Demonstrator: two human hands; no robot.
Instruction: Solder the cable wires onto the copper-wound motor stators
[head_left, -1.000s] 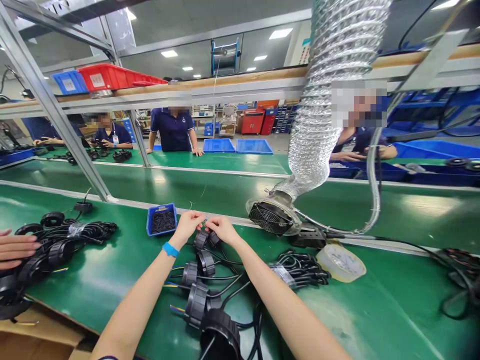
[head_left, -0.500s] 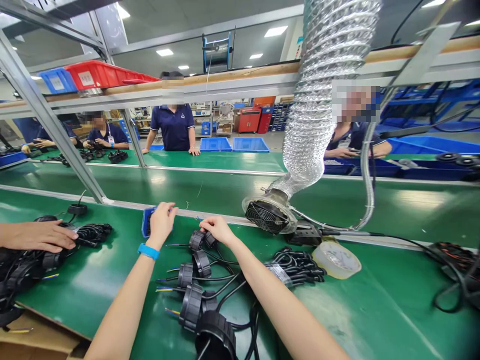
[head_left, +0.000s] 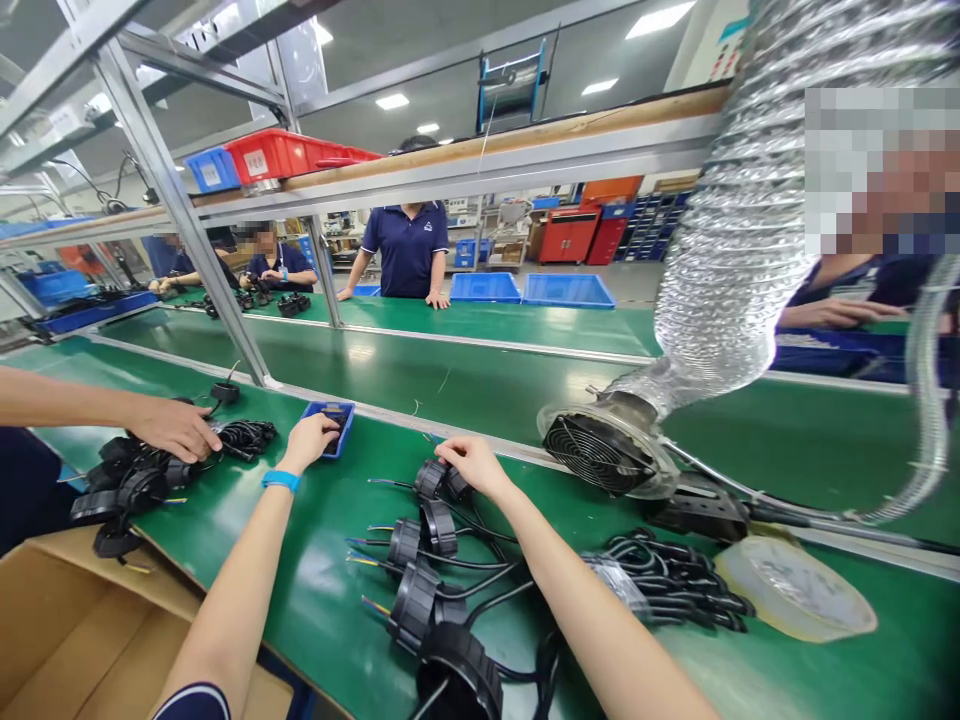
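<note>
My left hand (head_left: 309, 443), with a blue wristband (head_left: 281, 481), reaches into a small blue bin (head_left: 348, 432) of small black parts. Its fingers are drawn together among the parts, and whatever the tips hold is hidden. My right hand (head_left: 472, 464) is pinched shut on thin coloured wires (head_left: 430, 438), whose ends stick out to the left of the fingertips. Below that hand stand black ribbed round caps (head_left: 430, 480) on black cables. Several more such caps (head_left: 414, 605) lie nearer me, with blue, yellow and brown wire ends pointing left.
A co-worker's hand (head_left: 176, 428) rests on black caps and cables (head_left: 135, 492) at left. A fan (head_left: 600, 452) with a silver duct (head_left: 720, 270) stands right of my hands. Bundled cables (head_left: 660, 580) and a tape roll (head_left: 795, 588) lie at right; a cardboard box (head_left: 97, 620) sits low left.
My left hand has left the wires beside my right hand and moved left into the blue bin. My right hand keeps its pinch. The view has swung left; the co-worker's hand has reached further over the cables.
</note>
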